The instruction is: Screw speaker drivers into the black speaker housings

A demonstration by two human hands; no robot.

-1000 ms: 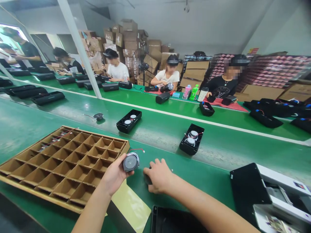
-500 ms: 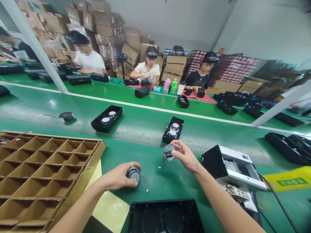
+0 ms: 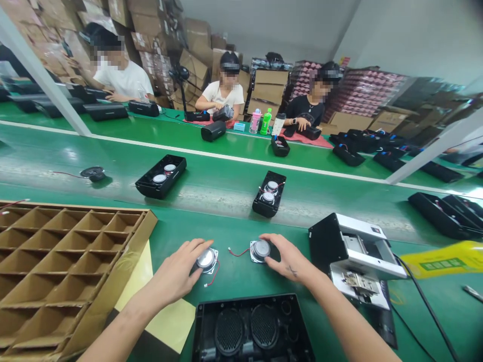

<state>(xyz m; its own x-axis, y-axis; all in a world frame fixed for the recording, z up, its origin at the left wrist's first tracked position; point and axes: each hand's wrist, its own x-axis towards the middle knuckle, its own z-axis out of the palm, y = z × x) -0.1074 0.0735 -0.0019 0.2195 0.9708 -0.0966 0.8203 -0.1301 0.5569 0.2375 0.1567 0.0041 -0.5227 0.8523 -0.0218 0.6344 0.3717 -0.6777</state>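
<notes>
My left hand (image 3: pixel 184 267) has its thumb and fingers around the rim of a small loudspeaker driver (image 3: pixel 206 259), which sits magnet side up on the green bench. A short red lead with a white plug trails from that driver. To the right, my right hand (image 3: pixel 285 255) pinches a second speaker driver (image 3: pixel 261 249) by its right side, also magnet up at the bench surface; its lead points left. Just below both hands lies an open black speaker housing (image 3: pixel 247 329) with two round mesh grilles showing inside.
A cardboard divider box (image 3: pixel 75 251) stands at left, beside yellow paper (image 3: pixel 171 324). On the right are a white and black machine (image 3: pixel 358 256) with cables and a yellow packet (image 3: pixel 441 261). Beyond run housings fitted with drivers (image 3: pixel 269 193), (image 3: pixel 161 176) and a loose driver (image 3: pixel 92 173). Several co-workers sit opposite.
My right hand has lowered its driver from above the bench to the surface. The left driver has tipped from a tilt to flat, magnet up. The view has shifted slightly downward.
</notes>
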